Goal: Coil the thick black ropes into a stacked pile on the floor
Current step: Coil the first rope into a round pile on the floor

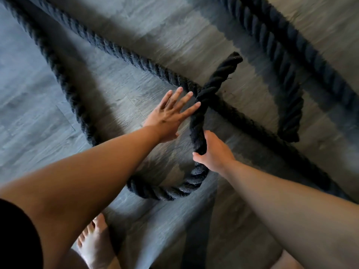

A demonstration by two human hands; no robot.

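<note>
Nearest item: a black fabric edge point(17, 235) at the lower left corner, garment unidentifiable, with a bare foot point(95, 245) beside it on the grey wood-grain plank floor point(48, 142). Two bare forearms extend forward. Left hand point(171, 115): flat, fingers straight and spread, holding nothing, fingertips at or just touching the rope; contact cannot be confirmed. Right hand point(215, 152): fingers wrapped round a raised section of the thick black twisted rope point(202, 113), just below the left hand. Rope, held section: rises from a single curved bend point(165, 191) on the floor near the foot, passes through the right hand and finishes in a cut end point(234, 58) lifted above the boards. Rope, remainder: one long run point(120, 49) lies diagonally under the held section; another run point(64, 84) lies well apart at the left; a further run point(281, 41) crosses the upper right, with a second end point(289, 131) near it. Progress, as judged: early; one partial turn is started, no stacked pile exists, and nearly all the length lies uncoiled. Not determinable: whether the runs belong to one rope or several, since all leave the picture; the upper-right portions are blurred, and the left forearm covers part of the bend.
</note>
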